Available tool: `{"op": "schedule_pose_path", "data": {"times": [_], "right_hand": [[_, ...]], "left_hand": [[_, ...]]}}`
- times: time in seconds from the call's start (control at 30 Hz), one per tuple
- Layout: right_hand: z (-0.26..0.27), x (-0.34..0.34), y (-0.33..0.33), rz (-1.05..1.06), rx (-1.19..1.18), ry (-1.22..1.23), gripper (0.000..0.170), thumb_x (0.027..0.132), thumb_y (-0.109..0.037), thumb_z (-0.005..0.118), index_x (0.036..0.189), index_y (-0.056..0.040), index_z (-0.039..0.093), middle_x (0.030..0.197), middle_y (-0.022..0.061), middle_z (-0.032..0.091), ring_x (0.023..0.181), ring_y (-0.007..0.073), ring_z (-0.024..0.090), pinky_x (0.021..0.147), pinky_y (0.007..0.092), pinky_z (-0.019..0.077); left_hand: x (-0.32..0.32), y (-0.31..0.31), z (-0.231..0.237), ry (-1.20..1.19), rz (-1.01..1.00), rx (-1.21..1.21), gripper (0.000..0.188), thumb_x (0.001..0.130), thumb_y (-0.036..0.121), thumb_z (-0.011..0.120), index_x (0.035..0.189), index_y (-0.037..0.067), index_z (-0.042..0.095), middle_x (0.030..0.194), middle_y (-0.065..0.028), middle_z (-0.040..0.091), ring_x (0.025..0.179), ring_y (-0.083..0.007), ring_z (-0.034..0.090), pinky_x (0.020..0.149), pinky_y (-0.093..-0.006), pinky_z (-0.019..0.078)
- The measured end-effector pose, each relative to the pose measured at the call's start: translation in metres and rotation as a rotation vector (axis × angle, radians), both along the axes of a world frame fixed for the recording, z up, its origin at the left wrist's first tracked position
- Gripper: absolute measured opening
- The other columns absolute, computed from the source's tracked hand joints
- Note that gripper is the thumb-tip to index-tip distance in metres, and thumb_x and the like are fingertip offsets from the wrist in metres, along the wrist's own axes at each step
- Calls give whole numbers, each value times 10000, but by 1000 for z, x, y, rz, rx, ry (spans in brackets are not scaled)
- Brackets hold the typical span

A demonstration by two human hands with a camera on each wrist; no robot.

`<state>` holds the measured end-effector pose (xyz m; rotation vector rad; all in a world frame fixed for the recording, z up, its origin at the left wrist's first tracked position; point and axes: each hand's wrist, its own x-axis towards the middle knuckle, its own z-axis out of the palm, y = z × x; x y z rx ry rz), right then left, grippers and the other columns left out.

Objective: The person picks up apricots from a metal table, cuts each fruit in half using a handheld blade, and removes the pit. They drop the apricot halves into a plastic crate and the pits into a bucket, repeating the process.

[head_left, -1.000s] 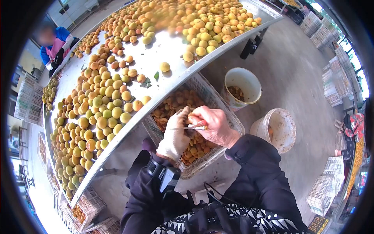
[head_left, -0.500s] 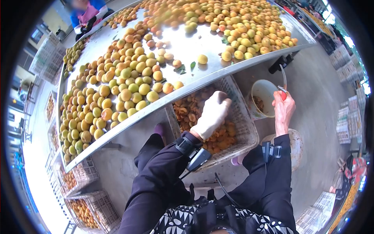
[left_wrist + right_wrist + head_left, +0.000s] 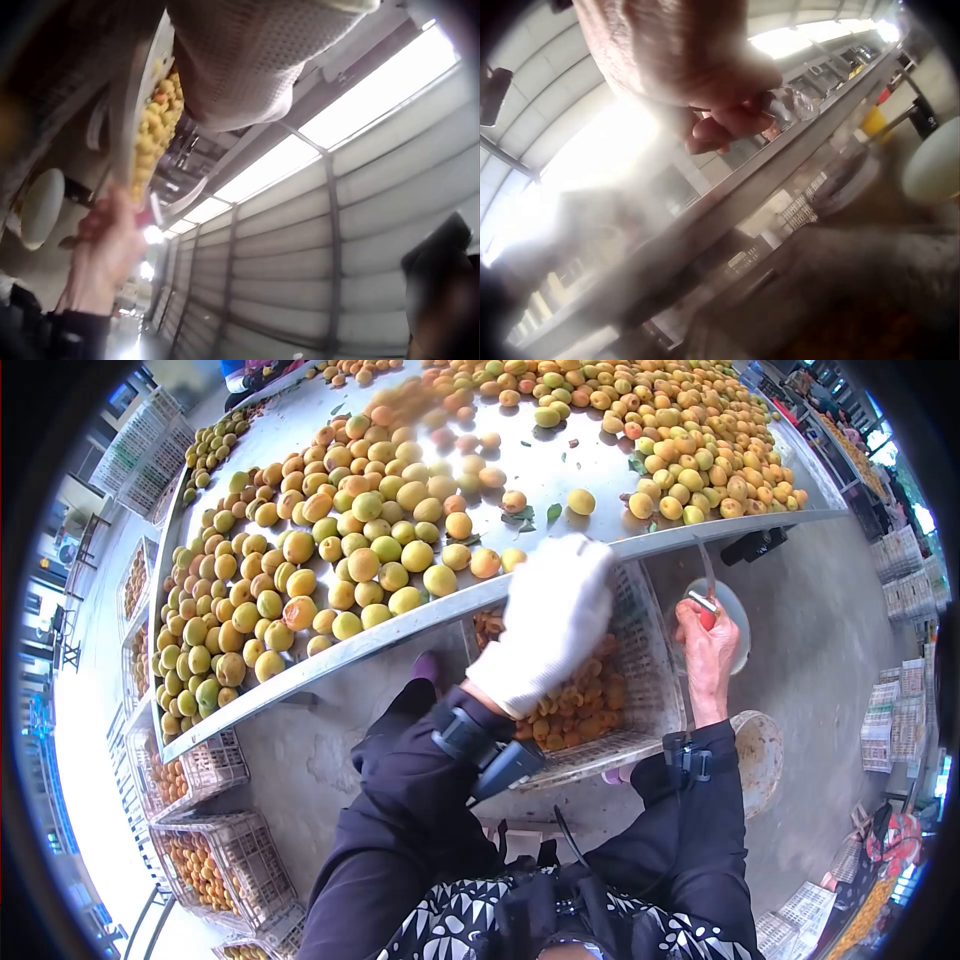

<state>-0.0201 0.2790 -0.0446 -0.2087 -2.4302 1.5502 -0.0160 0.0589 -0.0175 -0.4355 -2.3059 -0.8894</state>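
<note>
My left hand (image 3: pixel 555 625), in a white knit glove, is over the near edge of the metal table (image 3: pixel 330 665), close to the apricots (image 3: pixel 375 550) heaped there. Its back faces the head camera and hides the fingers; I cannot tell whether they hold anything. My bare right hand (image 3: pixel 712 655) grips a knife by its red handle (image 3: pixel 708 617), the thin blade pointing away toward the table edge. Below my left hand stands a plastic crate (image 3: pixel 655 660) of split apricots (image 3: pixel 580 705), partly hidden by the glove and forearm.
A white bucket (image 3: pixel 738 610) stands behind my right hand, and a second bucket (image 3: pixel 760 765) beside my right forearm. Crates of apricots (image 3: pixel 205 870) sit on the floor at the left. At the table's far left corner, part of another person (image 3: pixel 250 375) shows.
My hands have come apart from over the crate. The left has risen toward the table's edge; the right has swung right and forward, still holding the knife. The head view has shifted.
</note>
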Motion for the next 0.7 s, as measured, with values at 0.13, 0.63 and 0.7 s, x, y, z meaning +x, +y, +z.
{"op": "schedule_pose_path", "data": {"times": [0.13, 0.63, 0.7], "right_hand": [[4, 5, -14, 47, -71, 6, 89, 864, -102, 679, 886, -17, 661, 648, -4, 580, 540, 65, 533, 513, 229, 413], [3, 11, -6, 88, -152, 15, 87, 862, -79, 685, 907, -9, 660, 676, -1, 603, 563, 58, 546, 532, 220, 432], [3, 12, -3, 85, -134, 0, 87, 866, -73, 683, 916, -6, 661, 689, 2, 613, 560, 57, 547, 530, 217, 433]], "left_hand": [[-15, -73, 7, -113, 281, -224, 215, 775, 103, 698, 987, 84, 668, 1004, -96, 641, 1031, -318, 563, 889, -412, 468], [-31, -97, 0, -424, 178, -602, 277, 736, 169, 714, 1007, 111, 715, 1087, -95, 626, 1118, -303, 527, 882, -406, 470], [-33, -99, -1, -465, 220, -659, 274, 727, 154, 707, 998, 109, 713, 1083, -97, 625, 1114, -302, 530, 895, -405, 464]]}}
